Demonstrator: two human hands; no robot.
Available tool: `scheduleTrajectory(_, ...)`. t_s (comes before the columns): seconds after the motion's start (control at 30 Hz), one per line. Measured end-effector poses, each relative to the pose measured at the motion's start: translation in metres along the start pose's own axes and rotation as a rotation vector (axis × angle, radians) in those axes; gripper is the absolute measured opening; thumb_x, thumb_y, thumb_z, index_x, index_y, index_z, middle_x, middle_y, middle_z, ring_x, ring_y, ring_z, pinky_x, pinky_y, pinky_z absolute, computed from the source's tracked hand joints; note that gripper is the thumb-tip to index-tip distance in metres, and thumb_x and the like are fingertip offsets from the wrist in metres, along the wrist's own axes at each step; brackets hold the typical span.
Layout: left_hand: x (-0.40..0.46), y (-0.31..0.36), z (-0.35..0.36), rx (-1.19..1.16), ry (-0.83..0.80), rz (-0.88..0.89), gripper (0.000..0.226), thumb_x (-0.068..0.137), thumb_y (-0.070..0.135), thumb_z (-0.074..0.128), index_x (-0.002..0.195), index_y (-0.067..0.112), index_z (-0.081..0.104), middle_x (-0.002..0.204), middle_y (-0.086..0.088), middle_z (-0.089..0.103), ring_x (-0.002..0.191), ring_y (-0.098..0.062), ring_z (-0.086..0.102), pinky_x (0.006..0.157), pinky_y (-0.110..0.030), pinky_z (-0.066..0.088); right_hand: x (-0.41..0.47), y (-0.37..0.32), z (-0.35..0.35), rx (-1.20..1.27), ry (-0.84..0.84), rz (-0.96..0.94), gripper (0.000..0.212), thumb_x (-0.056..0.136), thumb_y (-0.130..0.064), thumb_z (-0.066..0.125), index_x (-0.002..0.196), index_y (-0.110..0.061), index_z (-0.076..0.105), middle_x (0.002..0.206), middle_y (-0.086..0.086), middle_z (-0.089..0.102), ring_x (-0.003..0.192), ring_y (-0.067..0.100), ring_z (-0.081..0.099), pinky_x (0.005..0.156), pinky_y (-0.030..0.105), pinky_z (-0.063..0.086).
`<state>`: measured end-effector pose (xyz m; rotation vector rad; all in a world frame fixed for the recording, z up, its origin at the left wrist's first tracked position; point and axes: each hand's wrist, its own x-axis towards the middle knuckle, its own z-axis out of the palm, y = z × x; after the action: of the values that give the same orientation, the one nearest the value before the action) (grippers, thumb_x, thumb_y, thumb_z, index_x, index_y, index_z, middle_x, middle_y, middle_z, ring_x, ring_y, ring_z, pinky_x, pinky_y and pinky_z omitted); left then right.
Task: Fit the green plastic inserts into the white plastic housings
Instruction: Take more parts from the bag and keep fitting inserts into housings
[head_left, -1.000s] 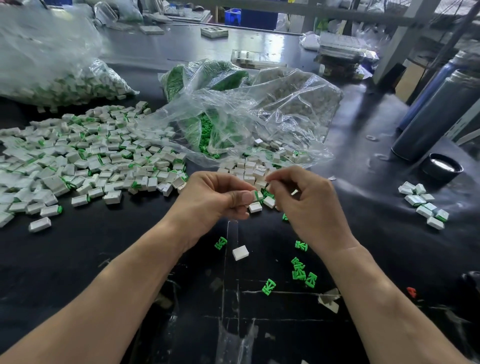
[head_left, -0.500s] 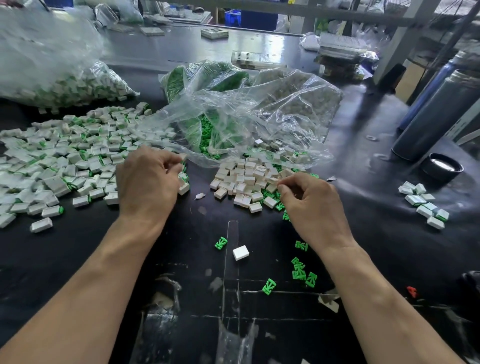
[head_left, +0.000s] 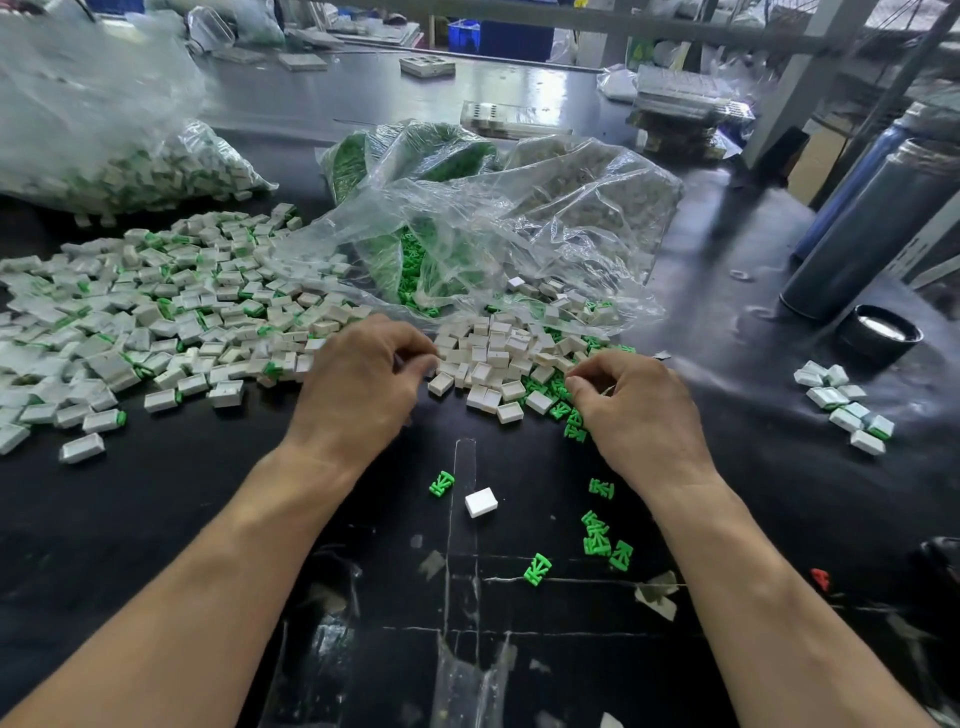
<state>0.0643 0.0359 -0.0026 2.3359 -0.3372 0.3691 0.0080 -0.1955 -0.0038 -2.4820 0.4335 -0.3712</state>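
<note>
My left hand (head_left: 363, 384) has its fingers curled at the left edge of a heap of empty white housings (head_left: 498, 353); whether it grips one is hidden. My right hand (head_left: 634, 405) pinches with thumb and forefinger among the green inserts (head_left: 550, 389) at the heap's right side. Closer to me, a single white housing (head_left: 481, 502) lies on the black table between my forearms, with loose green inserts (head_left: 597, 535) scattered around it. A wide spread of housings with green inserts fitted (head_left: 182, 312) covers the table to the left.
A crumpled clear bag (head_left: 519, 223) with green inserts and housings lies behind the heap. Another full bag (head_left: 104, 156) sits far left. A small cluster of fitted housings (head_left: 841, 405), a black lid (head_left: 880, 332) and dark bottles (head_left: 872, 234) stand at right.
The hands were together at the centre, then parted. My left hand went to the left pile and has now come to the heap of housings. My right hand stays at the green inserts.
</note>
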Motion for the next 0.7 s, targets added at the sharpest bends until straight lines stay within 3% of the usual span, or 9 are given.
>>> scheduleTrajectory(0.1,-0.008,0.009,0.011,-0.024,-0.122,0.059,0.009,0.087,0.026,0.081,0.095,0.03,0.078,0.089,0.018,0.064,0.08,-0.001,0.06,0.083,-0.028,0.053,0.002,0.001,-0.002,-0.03,-0.026,0.02,0.008,0.094,-0.037,0.07,0.098,-0.032,0.076,0.1,-0.009,0.074,0.098,0.02,0.066,0.089,0.035,0.052)
scheduleTrajectory(0.2,-0.012,0.017,0.017,0.034,-0.212,0.086,0.015,0.091,0.027,0.076,0.105,0.032,0.077,0.105,0.015,0.064,0.099,-0.016,0.06,0.097,-0.038,0.048,0.003,0.002,-0.005,-0.042,-0.053,0.024,0.006,0.094,-0.034,0.072,0.097,-0.033,0.077,0.102,-0.009,0.074,0.099,0.019,0.066,0.092,0.036,0.053)
scheduleTrajectory(0.27,-0.013,0.018,0.019,0.105,-0.239,0.12,0.017,0.092,0.025,0.075,0.108,0.031,0.076,0.11,0.013,0.063,0.107,-0.017,0.058,0.102,-0.038,0.043,0.003,0.002,-0.006,-0.028,-0.071,0.015,0.004,0.093,-0.034,0.073,0.095,-0.034,0.077,0.098,-0.014,0.073,0.096,0.015,0.066,0.091,0.036,0.054)
scheduleTrajectory(0.4,-0.013,0.019,0.02,0.142,-0.229,0.124,0.014,0.093,0.021,0.073,0.105,0.028,0.074,0.109,0.01,0.063,0.105,-0.016,0.057,0.102,-0.039,0.041,0.001,0.0,-0.006,-0.012,-0.099,-0.032,0.002,0.091,-0.034,0.076,0.091,-0.035,0.077,0.088,-0.02,0.068,0.087,0.008,0.063,0.087,0.033,0.054)
scheduleTrajectory(0.7,-0.014,0.015,0.021,0.152,-0.202,0.095,0.02,0.09,0.031,0.075,0.11,0.029,0.071,0.11,0.011,0.065,0.108,-0.013,0.057,0.104,-0.033,0.038,-0.002,-0.006,-0.004,-0.126,-0.155,-0.029,0.017,0.082,-0.047,0.084,0.086,-0.033,0.075,0.093,-0.019,0.067,0.095,0.01,0.063,0.088,0.033,0.051)
